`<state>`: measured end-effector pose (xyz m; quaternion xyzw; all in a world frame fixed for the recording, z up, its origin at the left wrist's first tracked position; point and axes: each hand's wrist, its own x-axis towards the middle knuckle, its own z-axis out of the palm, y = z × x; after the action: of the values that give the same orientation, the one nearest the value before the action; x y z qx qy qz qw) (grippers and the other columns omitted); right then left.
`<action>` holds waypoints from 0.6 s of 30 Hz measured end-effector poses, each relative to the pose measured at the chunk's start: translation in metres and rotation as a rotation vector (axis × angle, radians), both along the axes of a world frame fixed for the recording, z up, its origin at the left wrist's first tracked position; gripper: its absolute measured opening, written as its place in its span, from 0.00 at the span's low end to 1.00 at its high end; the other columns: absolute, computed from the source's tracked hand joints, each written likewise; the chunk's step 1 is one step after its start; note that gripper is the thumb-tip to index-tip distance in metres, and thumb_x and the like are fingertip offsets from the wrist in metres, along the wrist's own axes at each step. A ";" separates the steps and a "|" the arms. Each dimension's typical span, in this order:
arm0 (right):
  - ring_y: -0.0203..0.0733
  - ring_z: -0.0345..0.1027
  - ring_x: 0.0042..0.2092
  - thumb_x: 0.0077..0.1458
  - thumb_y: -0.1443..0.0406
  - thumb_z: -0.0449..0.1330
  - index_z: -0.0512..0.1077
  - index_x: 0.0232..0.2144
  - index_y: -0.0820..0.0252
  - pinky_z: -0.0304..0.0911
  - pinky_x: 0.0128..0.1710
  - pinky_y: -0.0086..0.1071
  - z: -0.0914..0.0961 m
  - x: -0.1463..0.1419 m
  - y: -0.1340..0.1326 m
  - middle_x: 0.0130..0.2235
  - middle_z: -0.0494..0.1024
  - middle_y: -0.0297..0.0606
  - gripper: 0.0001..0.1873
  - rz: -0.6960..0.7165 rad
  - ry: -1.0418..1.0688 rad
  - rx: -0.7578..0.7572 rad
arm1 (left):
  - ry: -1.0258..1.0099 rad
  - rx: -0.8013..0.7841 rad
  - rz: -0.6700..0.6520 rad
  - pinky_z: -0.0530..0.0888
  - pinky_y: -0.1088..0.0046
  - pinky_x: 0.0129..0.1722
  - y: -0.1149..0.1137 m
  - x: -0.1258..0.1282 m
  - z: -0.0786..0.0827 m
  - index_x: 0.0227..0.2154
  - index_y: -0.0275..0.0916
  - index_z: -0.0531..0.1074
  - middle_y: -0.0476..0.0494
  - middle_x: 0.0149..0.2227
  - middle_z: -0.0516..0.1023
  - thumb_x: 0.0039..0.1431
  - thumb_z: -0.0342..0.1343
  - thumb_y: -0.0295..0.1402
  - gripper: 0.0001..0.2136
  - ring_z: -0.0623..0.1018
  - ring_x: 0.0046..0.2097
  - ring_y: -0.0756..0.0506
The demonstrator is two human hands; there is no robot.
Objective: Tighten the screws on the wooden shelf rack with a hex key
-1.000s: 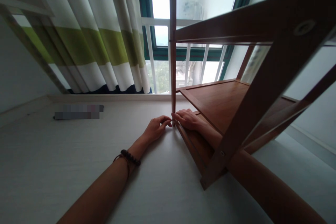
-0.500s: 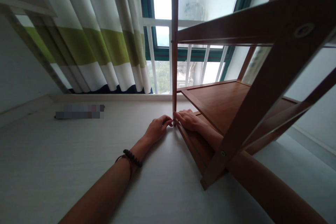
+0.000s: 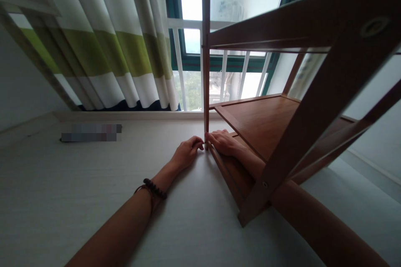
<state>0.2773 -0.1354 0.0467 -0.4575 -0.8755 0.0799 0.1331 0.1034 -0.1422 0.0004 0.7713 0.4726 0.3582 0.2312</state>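
A brown wooden shelf rack (image 3: 269, 121) stands on the white surface (image 3: 78, 192), filling the right half of the view. My left hand (image 3: 185, 153) rests on the surface with its fingers pinched against the foot of the rack's far upright post (image 3: 206, 71); what it pinches is too small to name. My right hand (image 3: 223, 142) reaches under the near slanted leg (image 3: 300, 133) and lies curled on the lower rail beside that same post. A dark bead bracelet (image 3: 154, 189) is on my left wrist.
A striped green, white and navy curtain (image 3: 119, 46) hangs at the back left. Behind the rack is a window with white bars (image 3: 224, 79). A small dark flat object (image 3: 90, 132) lies on the surface at the left. A white ledge (image 3: 369, 167) runs along the right.
Both hands stay at the foot of the post. Only the view shifts slightly.
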 end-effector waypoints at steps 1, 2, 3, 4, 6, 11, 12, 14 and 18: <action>0.34 0.65 0.35 0.66 0.55 0.33 0.73 0.28 0.65 0.49 0.37 0.28 0.001 0.000 -0.001 0.32 0.76 0.40 0.34 -0.006 0.002 -0.007 | -0.002 -0.002 0.005 0.70 0.72 0.37 0.000 0.000 0.000 0.32 0.40 0.70 0.48 0.30 0.79 0.59 0.47 0.36 0.09 0.76 0.32 0.48; 0.35 0.65 0.35 0.66 0.55 0.34 0.73 0.28 0.65 0.49 0.37 0.28 0.001 0.000 -0.001 0.32 0.76 0.40 0.33 -0.011 0.004 -0.015 | -0.004 -0.003 0.009 0.70 0.72 0.37 0.000 0.000 0.001 0.32 0.39 0.70 0.48 0.30 0.79 0.59 0.47 0.36 0.09 0.76 0.31 0.48; 0.35 0.65 0.35 0.66 0.56 0.34 0.73 0.29 0.65 0.49 0.37 0.28 0.002 -0.001 -0.002 0.33 0.76 0.40 0.32 -0.018 0.005 -0.022 | -0.005 -0.005 0.010 0.70 0.73 0.36 0.000 0.001 0.001 0.32 0.39 0.70 0.48 0.30 0.79 0.59 0.47 0.36 0.08 0.76 0.31 0.48; 0.35 0.65 0.36 0.66 0.56 0.34 0.73 0.29 0.65 0.50 0.37 0.28 0.003 -0.001 -0.002 0.33 0.76 0.40 0.32 -0.022 0.006 -0.029 | -0.005 -0.006 0.009 0.70 0.73 0.36 0.000 0.001 0.001 0.32 0.39 0.70 0.48 0.30 0.79 0.59 0.47 0.36 0.08 0.75 0.31 0.48; 0.35 0.65 0.36 0.66 0.58 0.35 0.74 0.30 0.65 0.50 0.38 0.28 0.004 -0.001 -0.003 0.34 0.75 0.41 0.31 -0.030 0.008 -0.041 | -0.003 -0.007 0.005 0.69 0.74 0.36 0.000 0.001 0.001 0.30 0.39 0.71 0.48 0.29 0.79 0.58 0.48 0.36 0.09 0.75 0.30 0.49; 0.37 0.66 0.38 0.67 0.60 0.35 0.75 0.32 0.65 0.50 0.40 0.30 0.005 -0.001 -0.004 0.34 0.75 0.42 0.30 -0.030 0.017 -0.056 | -0.003 0.002 0.005 0.70 0.74 0.36 -0.001 0.000 0.001 0.31 0.39 0.72 0.48 0.30 0.79 0.59 0.49 0.38 0.10 0.76 0.30 0.49; 0.38 0.66 0.38 0.67 0.60 0.35 0.75 0.32 0.64 0.50 0.40 0.30 0.005 -0.001 -0.003 0.34 0.75 0.42 0.30 -0.030 0.019 -0.055 | -0.003 0.005 0.004 0.70 0.74 0.36 -0.001 -0.001 0.001 0.31 0.39 0.72 0.48 0.30 0.79 0.59 0.49 0.38 0.10 0.76 0.30 0.49; 0.39 0.66 0.38 0.66 0.60 0.35 0.75 0.33 0.64 0.51 0.40 0.30 0.004 -0.001 -0.003 0.34 0.76 0.42 0.30 -0.027 0.023 -0.051 | -0.001 0.012 0.004 0.70 0.74 0.36 -0.001 -0.001 0.001 0.31 0.39 0.73 0.48 0.30 0.80 0.59 0.48 0.38 0.10 0.76 0.31 0.49; 0.38 0.66 0.37 0.66 0.58 0.35 0.75 0.31 0.63 0.51 0.40 0.30 0.001 0.000 0.000 0.34 0.76 0.41 0.31 -0.012 0.027 -0.036 | 0.004 0.035 0.021 0.70 0.74 0.37 -0.001 0.000 -0.001 0.32 0.40 0.73 0.48 0.31 0.80 0.60 0.48 0.38 0.11 0.77 0.32 0.48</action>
<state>0.2771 -0.1359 0.0474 -0.4640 -0.8693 0.1010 0.1369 0.1036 -0.1428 -0.0010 0.7709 0.4748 0.3673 0.2128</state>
